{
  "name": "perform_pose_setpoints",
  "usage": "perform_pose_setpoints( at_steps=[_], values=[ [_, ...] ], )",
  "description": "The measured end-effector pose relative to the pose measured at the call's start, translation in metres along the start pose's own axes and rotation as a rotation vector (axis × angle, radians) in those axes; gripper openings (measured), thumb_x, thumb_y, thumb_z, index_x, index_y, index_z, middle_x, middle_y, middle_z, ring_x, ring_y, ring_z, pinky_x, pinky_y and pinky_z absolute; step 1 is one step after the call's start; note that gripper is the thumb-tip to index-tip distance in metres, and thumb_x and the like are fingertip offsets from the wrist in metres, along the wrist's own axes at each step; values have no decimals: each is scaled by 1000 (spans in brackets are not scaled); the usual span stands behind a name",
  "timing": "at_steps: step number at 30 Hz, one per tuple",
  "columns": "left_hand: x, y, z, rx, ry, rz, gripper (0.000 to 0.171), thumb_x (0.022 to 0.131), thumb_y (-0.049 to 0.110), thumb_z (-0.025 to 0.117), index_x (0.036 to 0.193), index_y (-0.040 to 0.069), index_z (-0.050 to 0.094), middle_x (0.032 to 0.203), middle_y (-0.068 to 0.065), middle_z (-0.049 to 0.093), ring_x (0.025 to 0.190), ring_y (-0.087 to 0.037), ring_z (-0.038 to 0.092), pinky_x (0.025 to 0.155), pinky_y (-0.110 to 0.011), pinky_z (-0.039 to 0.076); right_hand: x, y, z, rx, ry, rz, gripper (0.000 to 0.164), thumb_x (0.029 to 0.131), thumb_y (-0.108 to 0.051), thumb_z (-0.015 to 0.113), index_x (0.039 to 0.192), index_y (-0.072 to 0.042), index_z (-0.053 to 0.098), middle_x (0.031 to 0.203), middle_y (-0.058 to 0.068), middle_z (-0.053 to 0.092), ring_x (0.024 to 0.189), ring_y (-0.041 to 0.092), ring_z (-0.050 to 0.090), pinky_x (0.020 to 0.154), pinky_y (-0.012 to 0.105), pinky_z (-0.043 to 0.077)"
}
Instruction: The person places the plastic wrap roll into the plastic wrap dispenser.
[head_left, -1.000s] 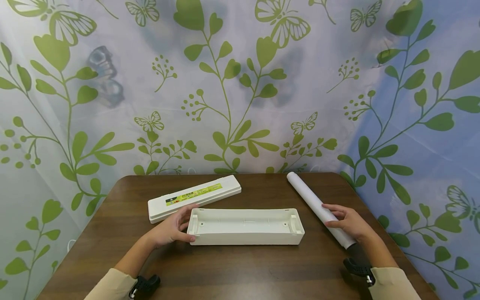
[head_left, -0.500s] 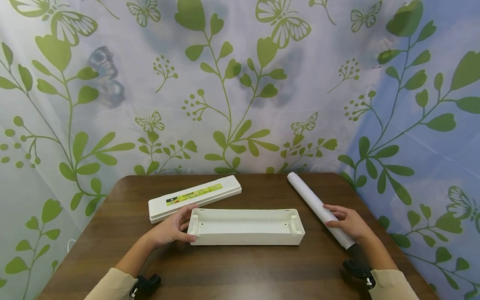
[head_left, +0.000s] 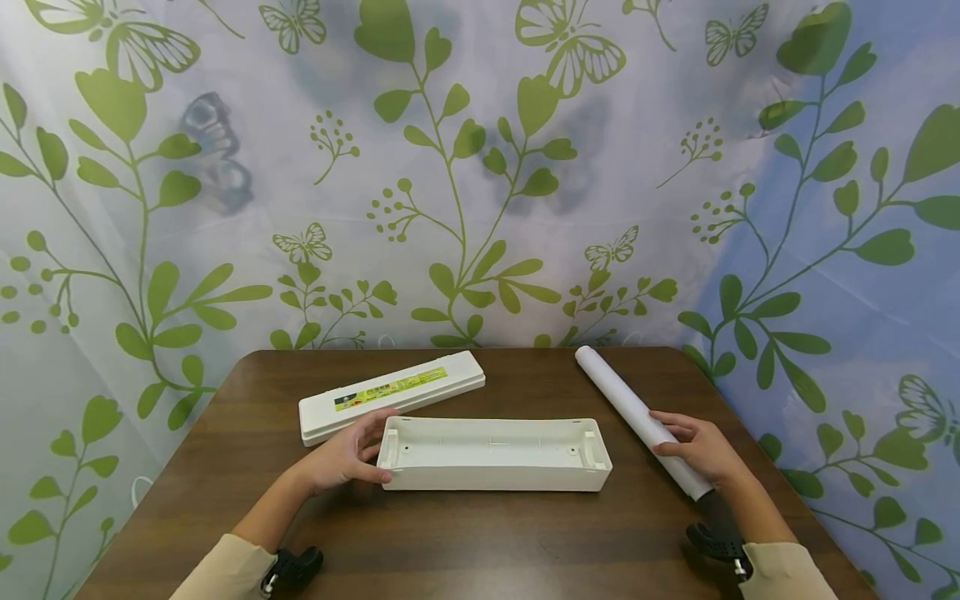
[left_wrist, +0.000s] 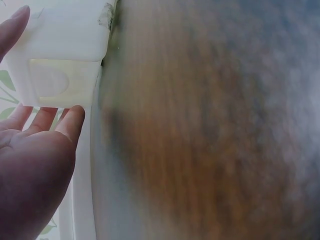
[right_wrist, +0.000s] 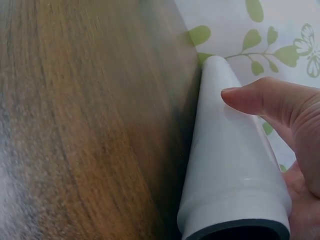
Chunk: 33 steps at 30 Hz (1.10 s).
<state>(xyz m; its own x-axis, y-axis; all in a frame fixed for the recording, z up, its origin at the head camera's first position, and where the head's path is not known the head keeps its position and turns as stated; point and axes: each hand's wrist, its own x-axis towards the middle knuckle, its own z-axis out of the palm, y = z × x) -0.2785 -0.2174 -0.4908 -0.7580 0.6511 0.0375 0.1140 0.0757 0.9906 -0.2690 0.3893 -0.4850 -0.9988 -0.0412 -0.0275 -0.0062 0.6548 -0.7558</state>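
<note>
An open white plastic box (head_left: 495, 478), long and narrow, lies mid-table with its hollow facing up. My left hand (head_left: 341, 457) grips its left end, thumb on the front wall and fingers around the end. The left wrist view shows those fingers (left_wrist: 74, 122) against the box's end (left_wrist: 65, 40). At the right, my right hand (head_left: 693, 454) holds a white roll of plastic film (head_left: 622, 398) near its close end, the roll lying slanted on the table. Its hollow dark core shows in the right wrist view, where the thumb (right_wrist: 245, 99) lies on the film.
Behind the box, at the left, a long white lid (head_left: 442, 375) with a green-yellow label lies at a slant on the brown table (head_left: 480, 550). A curtain (head_left: 480, 167) printed with leaves and butterflies hangs right behind the table.
</note>
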Motion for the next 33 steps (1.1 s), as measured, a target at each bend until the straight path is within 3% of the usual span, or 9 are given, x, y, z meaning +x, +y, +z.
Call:
perform_pose_setpoints(
  at_steps=[22,33],
  values=[
    [0,-3,-5,23,-13,6,99,82,-1,83,158,0,19,159,-29,29,146,-47,34,101,-28,53,-4,-6,-2,28,17,-27,67,88,-21,82,147,-4,54,139,34,57,110,35,63,76,33,53],
    [1,-4,-4,35,-5,21,99,81,-1,84,158,-2,21,158,-30,29,145,-48,32,104,-28,52,-7,-11,4,-2,78,-47,64,87,-17,82,144,-2,57,133,32,63,105,28,64,72,30,53]
  ],
)
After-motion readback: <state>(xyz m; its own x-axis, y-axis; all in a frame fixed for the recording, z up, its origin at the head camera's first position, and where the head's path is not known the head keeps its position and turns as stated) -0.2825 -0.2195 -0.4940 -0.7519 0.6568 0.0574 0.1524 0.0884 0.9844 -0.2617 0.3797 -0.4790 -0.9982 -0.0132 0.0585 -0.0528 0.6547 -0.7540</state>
